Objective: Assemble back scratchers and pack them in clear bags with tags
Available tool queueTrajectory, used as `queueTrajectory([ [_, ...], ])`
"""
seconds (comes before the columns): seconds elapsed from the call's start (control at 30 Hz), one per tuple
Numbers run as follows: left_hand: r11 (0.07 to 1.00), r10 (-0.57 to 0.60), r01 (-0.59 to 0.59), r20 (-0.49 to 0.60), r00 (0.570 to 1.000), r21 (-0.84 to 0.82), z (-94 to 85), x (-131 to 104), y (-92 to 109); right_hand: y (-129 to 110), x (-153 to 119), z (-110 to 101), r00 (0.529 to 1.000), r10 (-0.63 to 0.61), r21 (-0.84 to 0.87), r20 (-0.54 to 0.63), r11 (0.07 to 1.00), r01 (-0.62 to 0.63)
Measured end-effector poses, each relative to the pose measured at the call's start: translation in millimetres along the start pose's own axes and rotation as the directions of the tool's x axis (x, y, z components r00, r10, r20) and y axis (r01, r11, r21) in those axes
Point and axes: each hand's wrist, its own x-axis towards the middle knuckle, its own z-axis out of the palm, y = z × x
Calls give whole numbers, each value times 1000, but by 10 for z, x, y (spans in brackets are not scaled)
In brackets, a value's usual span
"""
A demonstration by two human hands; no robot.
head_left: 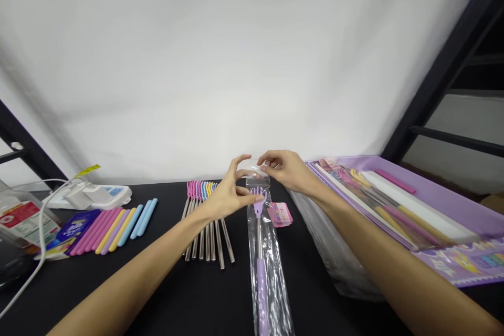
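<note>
A purple back scratcher (260, 236) with a hand-shaped head and a metal shaft lies inside a long clear plastic bag (279, 278) on the black table. My left hand (227, 189) is at the bag's top end, its thumb by the scratcher's head and its bent fingers on the bag. Pinched in the fingertips of my right hand (286, 168) is the bag's whitish clear flap (252, 168), which stands up between both hands. A small stack of pink printed cards (280, 214) lies just right of the bag. Part of the flap is hidden behind fingers.
Left of the bag are several metal rods (207, 239) with colored scratcher heads, then several colored handles (114, 228). A power strip (88, 197) with a white cable stands farther left. At right, a purple box (441, 181) holds bagged scratchers; clear bags (331, 252) lie beside it.
</note>
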Motion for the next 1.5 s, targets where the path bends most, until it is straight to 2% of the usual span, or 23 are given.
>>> queueTrajectory([
  [0.13,996,50,-51,5,999,77,-13,-14,3,34,15,-15,1000,0,-21,-19,1000,-1],
  [0.33,992,14,-15,10,1000,126,-12,-42,15,-55,-6,-111,980,8,9,201,1000,-10],
  [0.47,995,6,-9,23,1000,102,2,-19,-16,-76,-27,-149,949,80,78,304,991,-108],
  [0.57,996,-4,3,22,1000,88,5,-8,-41,-55,-26,-154,949,48,131,312,987,-93],
  [0.7,987,0,-4,26,1000,159,-10,-25,-31,-1,-2,-177,944,31,172,327,981,-92],
  [0.8,975,-45,27,79,996,219,-44,-48,-13,50,11,-213,921,117,83,373,984,-158],
  [0.9,965,-99,66,123,987,252,-85,-59,-27,99,5,-240,912,232,-154,339,970,-190],
  [0.97,963,-116,77,138,984,257,-106,-60,-52,117,-15,-245,873,301,-344,385,924,-167],
  [1.03,962,-129,85,155,979,260,-118,-59,-79,121,-43,-236,778,362,-468,513,878,-100],
  [1.1,959,-140,91,168,976,268,-123,-56,-100,116,-72,-215,683,392,-512,616,858,-31],
  [1.17,956,-140,87,175,975,281,-125,-54,-118,116,-91,-185,640,411,-532,649,847,-5],
  [1.23,954,-137,82,174,975,289,-125,-52,-137,129,-100,-154,626,430,-549,650,836,-4],
  [1.5,957,-137,84,177,975,277,-113,-52,-200,148,-107,-133,637,422,-560,645,829,18],
])
